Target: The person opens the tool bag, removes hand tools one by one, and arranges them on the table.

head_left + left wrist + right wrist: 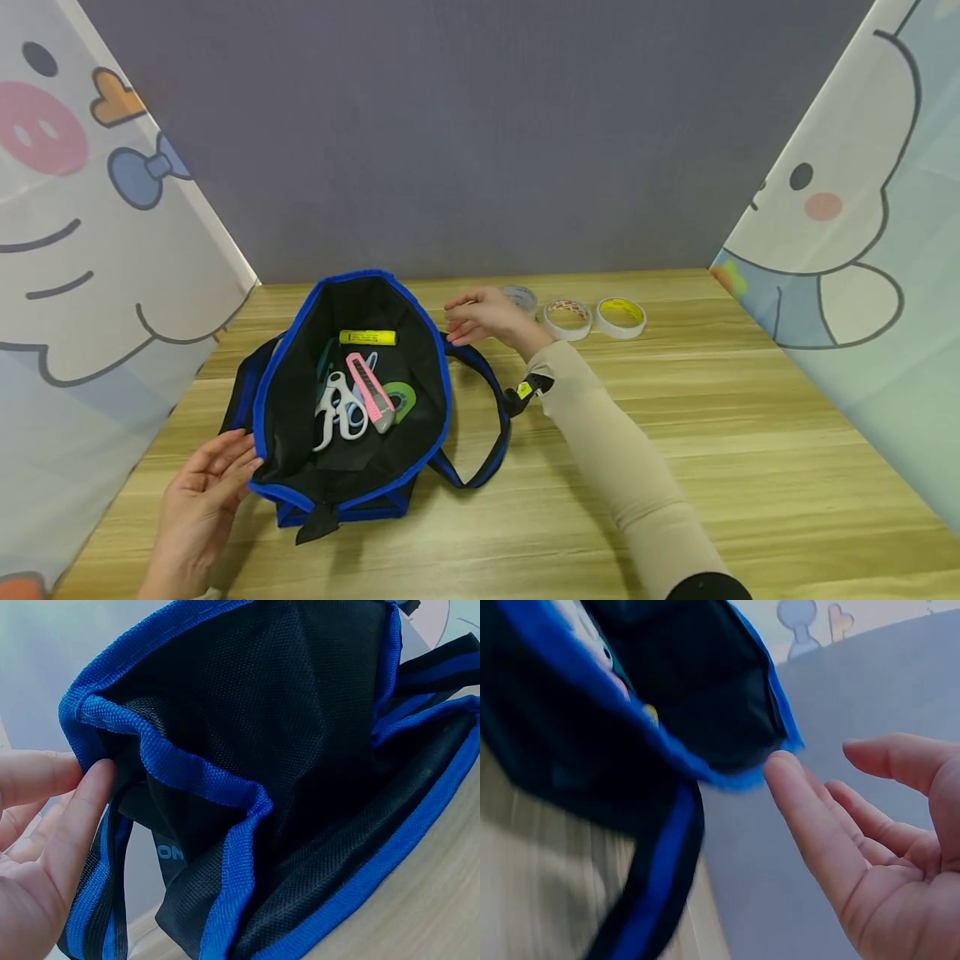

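A black tool bag with blue trim stands with its mouth spread wide. My left hand pinches the near-left rim between thumb and fingers, as the left wrist view also shows. To the right of the bag, my right hand has its fingers extended near the far-right rim; in the right wrist view nothing lies between them. Inside the bag are white-handled scissors, a pink utility knife, a yellow marker-like stick and a green tape roll. A bluish item under the knife is partly hidden.
Three tape rolls sit behind my right hand: a grey one partly covered by the hand, a white one, and one with a yellow core. The bag's strap loops out over the wooden table. Grey panel behind.
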Demonstrator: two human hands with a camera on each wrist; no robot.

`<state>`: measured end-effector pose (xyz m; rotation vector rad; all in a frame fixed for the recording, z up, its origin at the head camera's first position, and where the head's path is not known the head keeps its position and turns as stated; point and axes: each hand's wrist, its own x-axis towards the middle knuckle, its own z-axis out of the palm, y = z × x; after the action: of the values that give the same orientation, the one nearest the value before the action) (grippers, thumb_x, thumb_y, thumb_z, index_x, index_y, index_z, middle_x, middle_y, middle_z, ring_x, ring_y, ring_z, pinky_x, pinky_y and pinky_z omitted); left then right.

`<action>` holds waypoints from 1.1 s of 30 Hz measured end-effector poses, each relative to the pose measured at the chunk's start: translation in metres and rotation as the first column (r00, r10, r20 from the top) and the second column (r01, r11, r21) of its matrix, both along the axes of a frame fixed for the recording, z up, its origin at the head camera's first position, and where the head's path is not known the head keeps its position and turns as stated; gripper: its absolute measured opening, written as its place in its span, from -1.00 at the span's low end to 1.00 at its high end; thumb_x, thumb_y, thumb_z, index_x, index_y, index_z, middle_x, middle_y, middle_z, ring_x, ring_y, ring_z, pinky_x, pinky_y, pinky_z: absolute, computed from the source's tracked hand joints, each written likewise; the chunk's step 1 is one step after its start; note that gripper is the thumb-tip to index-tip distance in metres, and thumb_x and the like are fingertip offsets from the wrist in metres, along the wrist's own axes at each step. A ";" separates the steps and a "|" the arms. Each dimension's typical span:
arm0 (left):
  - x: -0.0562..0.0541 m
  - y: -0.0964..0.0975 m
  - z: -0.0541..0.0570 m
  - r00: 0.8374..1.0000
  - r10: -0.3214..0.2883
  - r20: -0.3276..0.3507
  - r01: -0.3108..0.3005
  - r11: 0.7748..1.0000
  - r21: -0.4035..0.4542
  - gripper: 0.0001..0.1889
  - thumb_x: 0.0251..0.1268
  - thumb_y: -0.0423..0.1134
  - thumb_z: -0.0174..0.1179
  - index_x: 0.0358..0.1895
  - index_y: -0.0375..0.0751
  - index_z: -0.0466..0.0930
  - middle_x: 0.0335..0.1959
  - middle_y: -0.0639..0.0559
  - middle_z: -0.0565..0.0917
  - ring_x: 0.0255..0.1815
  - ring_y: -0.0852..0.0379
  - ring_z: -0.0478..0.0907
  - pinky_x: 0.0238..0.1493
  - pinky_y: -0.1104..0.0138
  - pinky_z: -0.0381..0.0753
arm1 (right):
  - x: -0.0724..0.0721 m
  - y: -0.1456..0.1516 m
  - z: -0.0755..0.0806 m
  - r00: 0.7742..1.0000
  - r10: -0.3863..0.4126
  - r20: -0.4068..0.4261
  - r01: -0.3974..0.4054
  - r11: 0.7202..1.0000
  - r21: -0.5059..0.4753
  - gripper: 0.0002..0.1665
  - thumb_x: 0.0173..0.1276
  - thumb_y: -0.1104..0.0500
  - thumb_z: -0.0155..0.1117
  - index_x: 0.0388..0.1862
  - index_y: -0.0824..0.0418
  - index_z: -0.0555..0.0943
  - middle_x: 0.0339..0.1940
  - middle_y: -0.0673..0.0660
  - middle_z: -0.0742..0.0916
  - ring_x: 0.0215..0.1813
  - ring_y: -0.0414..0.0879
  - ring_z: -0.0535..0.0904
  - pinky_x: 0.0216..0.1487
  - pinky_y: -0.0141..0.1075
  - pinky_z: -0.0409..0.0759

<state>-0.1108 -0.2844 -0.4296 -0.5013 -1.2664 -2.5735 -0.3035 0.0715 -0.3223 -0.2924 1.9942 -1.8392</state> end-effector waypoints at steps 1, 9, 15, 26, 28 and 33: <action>0.000 0.000 0.000 1.000 0.007 0.004 -0.007 1.000 -0.003 -0.54 0.35 -0.81 -0.16 0.17 -0.47 0.54 0.00 -0.20 0.72 -0.03 0.04 0.71 -0.07 0.33 0.70 | 0.001 -0.006 0.001 1.000 0.022 0.001 -0.022 1.000 0.007 -0.60 0.48 0.36 0.16 0.24 0.48 0.49 -0.26 0.36 0.70 -0.41 -0.02 0.71 -0.09 -0.05 0.75; 0.002 -0.003 0.000 0.999 0.029 0.031 -0.029 0.999 0.016 -0.53 0.33 -0.82 -0.16 0.16 -0.46 0.56 -0.02 -0.19 0.73 -0.04 0.03 0.72 -0.07 0.33 0.71 | 0.009 -0.057 -0.001 0.986 0.166 -0.001 -0.165 0.986 0.028 -0.59 0.51 0.30 0.16 0.23 0.52 0.48 -0.25 0.38 0.70 -0.39 -0.01 0.70 -0.02 0.01 0.71; 0.001 -0.005 -0.001 0.999 0.009 0.030 -0.010 0.999 0.033 -0.52 0.33 -0.83 -0.16 0.16 -0.47 0.55 -0.01 -0.20 0.72 -0.03 0.03 0.71 -0.06 0.32 0.70 | 0.009 -0.082 -0.015 0.984 0.177 0.013 -0.178 0.981 0.074 -0.67 0.48 0.28 0.21 0.13 0.46 0.54 0.00 0.53 0.66 -0.10 0.26 0.71 0.06 0.01 0.68; -0.001 -0.003 -0.001 1.000 -0.004 0.013 0.003 1.000 0.020 -0.52 0.34 -0.82 -0.16 0.17 -0.46 0.55 0.00 -0.19 0.72 -0.02 0.03 0.71 -0.08 0.34 0.71 | 0.010 -0.098 -0.041 0.983 0.162 -0.088 -0.115 0.913 0.392 -0.66 0.34 0.27 0.38 0.07 0.37 0.66 -0.20 0.14 0.72 -0.13 0.02 0.69 -0.13 -0.32 0.72; -0.001 -0.003 -0.002 1.000 -0.001 0.020 0.001 1.000 0.016 -0.52 0.34 -0.82 -0.16 0.18 -0.45 0.55 0.00 -0.19 0.72 -0.02 0.04 0.71 -0.08 0.35 0.71 | 0.010 -0.099 -0.045 0.980 0.173 -0.094 -0.111 0.879 0.464 -0.66 0.31 0.27 0.42 0.05 0.34 0.68 -0.19 0.11 0.72 -0.22 -0.06 0.68 -0.18 -0.37 0.70; 0.000 -0.004 -0.003 0.999 0.018 0.048 -0.018 1.000 -0.014 -0.52 0.34 -0.81 -0.15 0.19 -0.44 0.54 0.00 -0.16 0.72 -0.03 0.06 0.71 -0.11 0.36 0.72 | 0.010 -0.100 -0.052 0.969 0.233 -0.086 -0.139 0.797 0.588 -0.62 0.24 0.25 0.48 0.06 0.22 0.71 0.01 0.07 0.72 -0.13 -0.12 0.67 -0.10 -0.37 0.67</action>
<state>-0.1103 -0.2885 -0.4330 -0.4305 -1.2983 -2.5787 -0.2937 -0.0285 -0.3740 -0.4346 2.4181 -1.0373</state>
